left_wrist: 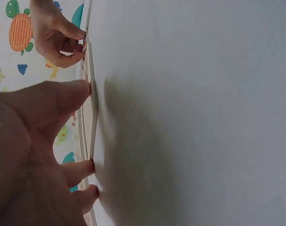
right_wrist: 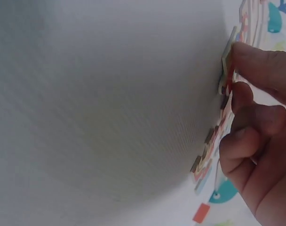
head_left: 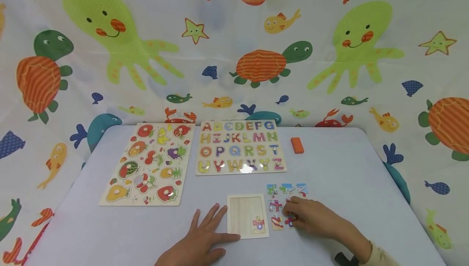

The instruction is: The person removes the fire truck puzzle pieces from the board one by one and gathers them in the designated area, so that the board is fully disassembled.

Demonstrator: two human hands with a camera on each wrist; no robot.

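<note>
My left hand lies with straight, spread fingers at the wooden puzzle tray, thumb on its near edge and fingertips by its left side. One jigsaw piece sits in the tray's lower right corner. Right of the tray, my right hand bends over several small picture pieces laid in rows. Between its thumb and index finger it pinches a puzzle piece, which looks tilted in the right wrist view. The hand partly covers this piece and its neighbours. Nearby lie a red-and-yellow piece and a blue-topped piece.
Behind the tray stand an alphabet board and, to its left, a fruit board. An orange block lies right of the alphabet board. A black object shows by the right wrist. A patterned cloth hangs behind the white table.
</note>
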